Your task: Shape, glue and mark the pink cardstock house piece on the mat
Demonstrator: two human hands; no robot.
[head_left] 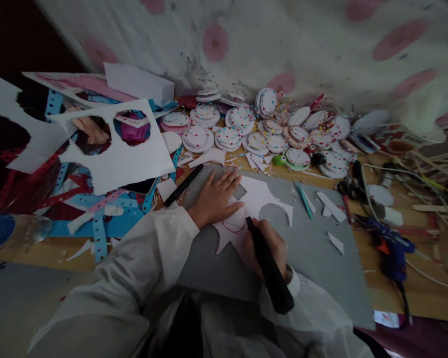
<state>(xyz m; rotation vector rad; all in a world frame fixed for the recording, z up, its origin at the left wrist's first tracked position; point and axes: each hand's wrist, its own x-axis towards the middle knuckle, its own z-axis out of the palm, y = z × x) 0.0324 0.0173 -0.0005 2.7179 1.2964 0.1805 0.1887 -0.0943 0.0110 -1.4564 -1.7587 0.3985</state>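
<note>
A sheet of white card (254, 191) with curved, cut-out edges lies on the grey cutting mat (205, 266). A red circle is drawn on it. My left hand (218, 196) rests flat across the card with its fingers stretched out, beside the circle. My right hand (271, 243) is closed around a thick black pen-shaped tool (267, 263). The narrow end of the tool points at the right side of the red circle. Its very tip is too small to make out, so I cannot tell whether it is a blade or a nib.
Rows of layered white discs with coloured dots (197, 138) line the wall side. Card offcuts (130, 166) and dotted ribbons pile at left, near a black marker (183, 185). Teal tweezers (303, 200) lie on the mat. A blue glue gun (393, 253) and its cord are at right.
</note>
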